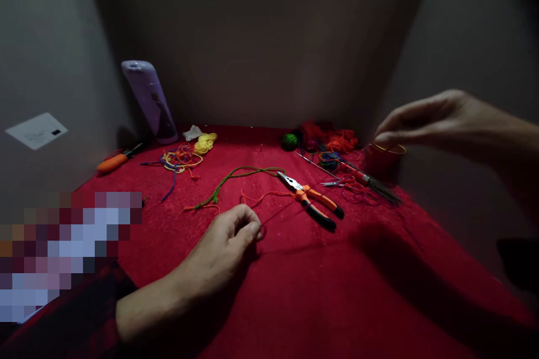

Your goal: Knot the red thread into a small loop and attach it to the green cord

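My left hand [225, 247] is closed in a pinch on a dark red thread [278, 213], and a small loop of it shows at the fingertips. The thread runs taut up to the right, over the orange-and-black pliers [314, 202]. My right hand [433, 118] is raised at the right, slightly blurred, with thumb and fingers pinched at the thread's far end, which is faint there. Beyond my left hand lie a green cord [227, 178] and an orange-red cord [269, 195]. The pliers' jaws touch or nearly touch the green cord.
A purple bottle [149, 101] stands at the back left, near yellow yarn [205, 143] and an orange-handled tool [113, 162]. At the right are a green yarn ball [289, 141], red yarn [337, 139], scissors [347, 182], a brush [370, 181] and a red cup [381, 162]. Grey walls enclose the red cloth.
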Demonstrator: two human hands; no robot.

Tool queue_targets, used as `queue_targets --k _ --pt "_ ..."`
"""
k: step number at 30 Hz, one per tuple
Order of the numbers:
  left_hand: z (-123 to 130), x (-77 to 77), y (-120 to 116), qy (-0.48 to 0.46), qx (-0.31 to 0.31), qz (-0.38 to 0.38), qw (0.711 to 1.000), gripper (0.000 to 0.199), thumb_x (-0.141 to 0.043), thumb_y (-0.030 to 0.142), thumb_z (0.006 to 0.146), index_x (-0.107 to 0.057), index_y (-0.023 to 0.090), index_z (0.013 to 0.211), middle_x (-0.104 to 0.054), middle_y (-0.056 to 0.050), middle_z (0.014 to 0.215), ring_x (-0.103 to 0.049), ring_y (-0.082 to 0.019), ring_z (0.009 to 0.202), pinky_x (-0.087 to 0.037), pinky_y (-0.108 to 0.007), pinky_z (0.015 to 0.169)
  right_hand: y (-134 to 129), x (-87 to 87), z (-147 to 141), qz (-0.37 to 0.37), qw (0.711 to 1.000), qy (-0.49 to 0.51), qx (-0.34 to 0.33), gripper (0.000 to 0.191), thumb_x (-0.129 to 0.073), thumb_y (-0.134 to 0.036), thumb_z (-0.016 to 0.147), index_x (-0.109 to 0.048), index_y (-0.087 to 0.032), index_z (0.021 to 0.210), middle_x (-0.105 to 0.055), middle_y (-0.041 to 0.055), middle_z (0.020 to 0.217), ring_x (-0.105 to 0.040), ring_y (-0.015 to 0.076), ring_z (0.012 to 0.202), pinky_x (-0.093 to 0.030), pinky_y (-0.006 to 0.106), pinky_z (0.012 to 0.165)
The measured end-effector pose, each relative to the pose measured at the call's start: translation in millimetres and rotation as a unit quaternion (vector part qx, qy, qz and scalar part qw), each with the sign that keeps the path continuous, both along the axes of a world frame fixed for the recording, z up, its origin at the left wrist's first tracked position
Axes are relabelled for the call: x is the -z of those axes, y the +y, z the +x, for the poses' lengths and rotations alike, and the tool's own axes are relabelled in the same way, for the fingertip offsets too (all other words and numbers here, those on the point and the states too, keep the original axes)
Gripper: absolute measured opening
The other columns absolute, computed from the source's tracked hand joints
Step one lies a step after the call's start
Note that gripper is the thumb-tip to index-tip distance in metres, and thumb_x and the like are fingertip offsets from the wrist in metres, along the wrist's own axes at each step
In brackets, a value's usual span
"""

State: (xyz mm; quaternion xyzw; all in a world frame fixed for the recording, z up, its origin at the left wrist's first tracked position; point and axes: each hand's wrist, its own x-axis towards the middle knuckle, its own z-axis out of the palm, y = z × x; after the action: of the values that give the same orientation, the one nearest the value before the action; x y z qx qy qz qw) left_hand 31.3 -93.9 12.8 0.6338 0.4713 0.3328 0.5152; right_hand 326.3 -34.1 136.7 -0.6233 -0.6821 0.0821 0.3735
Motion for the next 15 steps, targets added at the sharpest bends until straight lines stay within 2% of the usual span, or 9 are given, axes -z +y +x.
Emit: queue_targets --k 1,3,5,6,7,8,10,13,15 --pt "0 0.3 0 -0.020 0.013 -0.020 0.999 0.016 -0.045 0.027 0.085 -0.051 0.017 0.074 -0.053 0.000 0.068 -0.050 -0.013 0.063 -0.037 -0.026 0.059 13 -1.2 10 -0.022 0.999 -0.029 -0.009 0.032 -0.050 -0.028 0.069 -0.071 -0.003 0.073 -0.064 -0.0002 0.056 -0.058 0.0080 0.065 -0.033 0.030 0.051" --pt "1 -0.3 0 -0.059 0.038 -0.064 0.996 0.015 -0.046 0.027 0.084 -0.050 0.016 0.074 -0.053 0.001 0.068 -0.051 -0.012 0.060 -0.038 -0.025 0.058 38 7.7 23 0.058 0.997 -0.046 -0.038 0.051 -0.031 -0.032 0.075 -0.069 0.003 0.075 -0.065 0.0018 0.066 -0.058 0.0110 0.074 -0.031 0.033 0.051" --pt "2 -1.8 1 -0.083 0.048 -0.092 0.991 0.015 -0.049 0.027 0.083 -0.050 0.016 0.073 -0.054 0.001 0.068 -0.052 -0.011 0.058 -0.038 -0.024 0.056 54 27.5 19 0.057 0.989 -0.089 -0.108 0.039 -0.045 -0.029 0.077 -0.070 -0.005 0.061 -0.066 0.0042 0.066 -0.062 0.0119 0.077 -0.032 0.023 0.048" --pt "2 -2.7 1 -0.090 0.047 -0.103 0.990 0.016 -0.050 0.028 0.082 -0.050 0.016 0.072 -0.054 0.001 0.067 -0.052 -0.010 0.056 -0.037 -0.024 0.055 56 38.8 11 0.050 0.984 -0.102 -0.133 0.041 -0.045 -0.022 0.081 -0.066 -0.005 0.050 -0.067 0.0040 0.067 -0.061 0.0126 0.081 -0.033 0.024 0.052" --pt "2 -3.5 2 -0.096 0.046 -0.111 0.988 0.016 -0.051 0.028 0.082 -0.050 0.016 0.072 -0.054 0.002 0.066 -0.052 -0.010 0.055 -0.036 -0.023 0.054 52 49.8 -2 0.046 0.981 -0.109 -0.153 0.030 -0.055 -0.011 0.077 -0.066 -0.010 0.049 -0.069 0.0047 0.071 -0.061 0.0140 0.083 -0.036 0.023 0.055" --pt "2 -4.4 2 -0.101 0.044 -0.117 0.987 0.016 -0.052 0.028 0.081 -0.051 0.015 0.071 -0.054 0.002 0.065 -0.053 -0.010 0.054 -0.036 -0.022 0.053 43 59.4 -19 0.046 0.977 -0.112 -0.177 0.019 -0.062 -0.004 0.071 -0.068 -0.013 0.056 -0.069 0.0051 0.078 -0.060 0.0154 0.084 -0.040 0.023 0.058" --pt "2 -6.3 1 -0.111 0.045 -0.132 0.984 0.016 -0.052 0.028 0.081 -0.051 0.015 0.071 -0.054 0.002 0.065 -0.054 -0.010 0.052 -0.035 -0.022 0.051 13 73.3 -56 0.030 0.965 -0.105 -0.239 0.019 -0.062 -0.002 0.071 -0.070 -0.019 0.072 -0.068 0.0035 0.090 -0.060 0.0142 0.079 -0.045 0.024 0.063" --pt "2 -9.5 -1 -0.115 0.036 -0.132 0.984 0.015 -0.051 0.025 0.082 -0.050 0.015 0.070 -0.055 0.002 0.065 -0.053 -0.010 0.053 -0.036 -0.022 0.052 -37 82.0 -100 -0.109 0.912 0.003 -0.394 0.019 -0.060 -0.011 0.078 -0.066 -0.022 0.092 -0.065 0.0004 0.082 -0.059 0.0119 0.067 -0.046 0.021 0.055" --pt "2 -11.3 -3 -0.115 0.035 -0.122 0.985 0.015 -0.050 0.022 0.082 -0.049 0.015 0.070 -0.054 0.001 0.066 -0.051 -0.009 0.054 -0.036 -0.021 0.052 -57 84.8 -114 -0.197 0.891 0.021 -0.407 0.022 -0.063 -0.016 0.077 -0.062 -0.020 0.099 -0.063 -0.0011 0.076 -0.055 0.0102 0.060 -0.043 0.019 0.050"
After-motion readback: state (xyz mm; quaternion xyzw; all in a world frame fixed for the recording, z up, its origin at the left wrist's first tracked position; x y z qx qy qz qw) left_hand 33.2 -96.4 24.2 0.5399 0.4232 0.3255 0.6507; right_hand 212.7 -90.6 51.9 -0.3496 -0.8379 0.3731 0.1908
